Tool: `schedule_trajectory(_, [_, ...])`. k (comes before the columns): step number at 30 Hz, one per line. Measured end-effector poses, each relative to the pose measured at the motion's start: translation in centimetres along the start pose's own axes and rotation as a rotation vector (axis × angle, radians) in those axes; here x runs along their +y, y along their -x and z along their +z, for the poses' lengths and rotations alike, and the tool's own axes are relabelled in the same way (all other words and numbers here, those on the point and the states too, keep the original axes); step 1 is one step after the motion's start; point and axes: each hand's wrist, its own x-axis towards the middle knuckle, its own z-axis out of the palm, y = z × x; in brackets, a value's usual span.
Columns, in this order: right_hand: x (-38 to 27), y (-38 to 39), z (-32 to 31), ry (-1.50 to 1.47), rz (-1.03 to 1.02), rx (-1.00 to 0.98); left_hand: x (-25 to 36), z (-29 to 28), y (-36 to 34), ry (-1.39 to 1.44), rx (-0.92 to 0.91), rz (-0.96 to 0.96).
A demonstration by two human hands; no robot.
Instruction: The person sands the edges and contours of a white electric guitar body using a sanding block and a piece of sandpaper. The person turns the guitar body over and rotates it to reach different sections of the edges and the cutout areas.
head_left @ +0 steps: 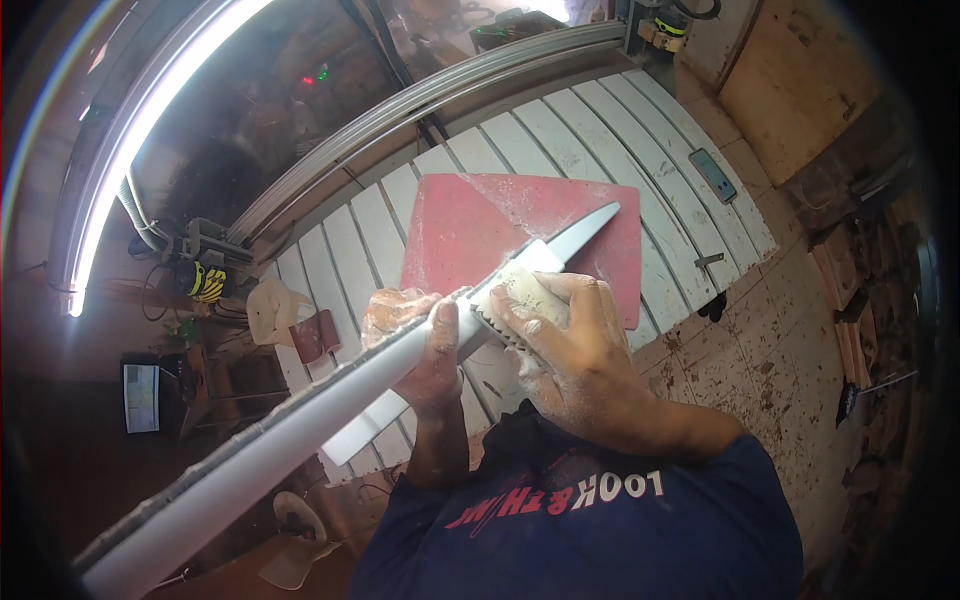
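Observation:
A long, white, tapered blade-shaped piece (270,440) runs diagonally from the lower left to a pointed tip at the upper right. One long edge looks dark and rough. My left hand (440,350), dusted white, is wrapped round it near the middle, thumb on top. Just beyond, my right hand (590,345) presses a dusty off-white pad (527,284) with a dark toothed edge against the piece; its exact kind is unclear. Under the far end lies a dusty red board (460,215). White powder coats the fingers of both hands.
The board rests on a pale slatted table (560,125). A grey handheld device (712,175) and a small metal tool (710,260) lie at its right. Behind runs a metal rail (430,100). A lit tube lamp (130,130) and a monitor (140,398) are at left.

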Motion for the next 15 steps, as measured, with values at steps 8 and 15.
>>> schedule_trajectory(8, [0.2,0.4,0.1,-0.005,-0.023,0.002,0.0,-0.3,0.1,-0.107,-0.029,0.025])
schedule_trajectory(15, [0.6,-0.6,0.5,-0.054,-0.016,0.055,1.0,0.1,0.5,-0.197,-0.085,0.016])
